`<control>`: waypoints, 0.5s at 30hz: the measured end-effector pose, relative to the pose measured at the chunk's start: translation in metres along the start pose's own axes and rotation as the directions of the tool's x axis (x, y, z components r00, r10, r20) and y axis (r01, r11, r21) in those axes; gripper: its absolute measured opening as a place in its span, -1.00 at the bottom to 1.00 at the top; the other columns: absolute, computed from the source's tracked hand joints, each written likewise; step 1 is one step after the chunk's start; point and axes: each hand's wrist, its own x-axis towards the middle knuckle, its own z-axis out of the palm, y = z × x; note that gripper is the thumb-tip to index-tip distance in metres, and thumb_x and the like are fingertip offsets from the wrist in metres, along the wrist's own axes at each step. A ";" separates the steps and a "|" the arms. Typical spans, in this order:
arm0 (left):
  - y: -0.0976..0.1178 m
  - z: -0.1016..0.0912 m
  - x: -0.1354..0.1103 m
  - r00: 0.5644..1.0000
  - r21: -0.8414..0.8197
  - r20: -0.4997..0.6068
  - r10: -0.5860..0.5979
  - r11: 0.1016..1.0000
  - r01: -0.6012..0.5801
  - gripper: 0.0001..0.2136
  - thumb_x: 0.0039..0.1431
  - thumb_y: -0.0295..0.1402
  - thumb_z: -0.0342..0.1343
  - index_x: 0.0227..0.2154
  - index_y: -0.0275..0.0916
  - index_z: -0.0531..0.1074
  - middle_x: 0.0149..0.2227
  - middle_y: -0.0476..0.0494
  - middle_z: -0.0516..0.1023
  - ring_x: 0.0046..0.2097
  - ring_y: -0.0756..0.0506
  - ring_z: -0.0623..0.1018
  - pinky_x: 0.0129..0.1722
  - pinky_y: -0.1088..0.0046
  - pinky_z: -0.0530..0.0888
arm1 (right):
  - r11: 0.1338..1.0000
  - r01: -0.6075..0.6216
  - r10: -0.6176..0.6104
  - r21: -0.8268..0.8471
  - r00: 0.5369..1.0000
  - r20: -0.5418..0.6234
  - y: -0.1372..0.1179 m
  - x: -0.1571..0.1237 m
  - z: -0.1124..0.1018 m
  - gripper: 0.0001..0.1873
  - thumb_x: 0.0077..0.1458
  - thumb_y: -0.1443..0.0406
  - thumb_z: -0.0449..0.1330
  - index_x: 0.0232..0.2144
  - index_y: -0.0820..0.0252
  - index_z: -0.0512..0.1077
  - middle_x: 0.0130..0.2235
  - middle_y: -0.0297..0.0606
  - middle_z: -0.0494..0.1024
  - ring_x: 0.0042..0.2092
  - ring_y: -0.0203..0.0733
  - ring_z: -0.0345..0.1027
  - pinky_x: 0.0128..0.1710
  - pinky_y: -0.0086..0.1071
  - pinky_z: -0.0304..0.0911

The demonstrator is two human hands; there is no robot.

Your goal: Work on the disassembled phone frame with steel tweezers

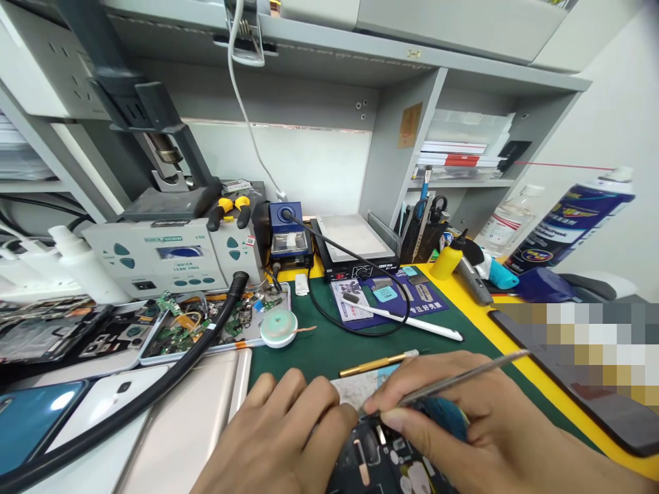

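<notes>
Head view: at the worktop's near edge, on the green mat [329, 346], lies an opened phone [368, 456], dark insides up; the left hand [278, 439] rests loosely curled, gripping nothing, fingertips against the phone's edge; the right hand [463, 429] pinches a thin metal tool [478, 370], tip on the insides; a steadied phone and light, shallow pressure seem wise.

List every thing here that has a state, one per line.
Dark phone, back off, insides exposed.
Thin silver metal tool, pinched, tip on the phone.
Right hand, grip shut on the tool.
Left hand, palm down, fingertips against the phone.
Brass-handled tool, lying loose on green mat.
White pen-shaped tool, lying on blue pad.
Yellow plastic bottle, upright, black nozzle on.
</notes>
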 end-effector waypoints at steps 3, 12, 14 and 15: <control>0.000 0.002 -0.001 0.999 -0.016 -0.033 -0.015 1.000 0.015 -0.73 0.24 -0.07 0.05 -0.07 -0.02 0.33 -0.21 0.06 0.52 -0.25 -0.11 0.44 -0.33 0.35 0.37 | 0.994 -0.043 0.038 0.097 0.998 0.050 0.000 0.004 0.001 -0.84 0.27 0.21 0.21 -0.23 0.02 0.62 -0.25 -0.34 0.70 -0.19 -0.18 0.61 -0.16 -0.45 0.51; 0.000 -0.001 0.002 1.000 0.008 0.005 0.002 1.000 -0.002 -0.71 0.22 -0.02 0.06 -0.11 -0.04 0.35 -0.21 0.05 0.53 -0.27 -0.11 0.46 -0.34 0.35 0.37 | 0.998 -0.021 0.028 0.063 0.994 -0.103 -0.009 0.019 0.008 -0.66 0.12 -0.04 0.30 -0.33 0.07 0.65 -0.43 -0.24 0.68 -0.26 -0.03 0.62 -0.23 -0.32 0.57; 0.000 0.000 0.002 1.000 0.016 -0.016 -0.011 1.000 0.011 -0.70 0.21 -0.02 0.06 -0.12 -0.04 0.36 -0.22 0.03 0.51 -0.27 -0.12 0.45 -0.33 0.33 0.36 | 0.998 -0.022 0.028 0.055 0.994 -0.104 -0.007 0.017 0.008 -0.69 0.12 -0.02 0.31 -0.33 0.06 0.65 -0.42 -0.23 0.68 -0.26 -0.03 0.63 -0.23 -0.31 0.57; 0.001 0.000 0.001 1.000 0.017 -0.022 -0.014 1.000 0.014 -0.71 0.21 -0.02 0.06 -0.12 -0.04 0.36 -0.23 0.02 0.51 -0.26 -0.12 0.45 -0.33 0.33 0.36 | 0.998 -0.023 0.028 0.051 0.995 -0.100 -0.005 0.015 0.008 -0.71 0.13 0.01 0.31 -0.33 0.06 0.65 -0.41 -0.24 0.69 -0.25 -0.03 0.63 -0.23 -0.31 0.58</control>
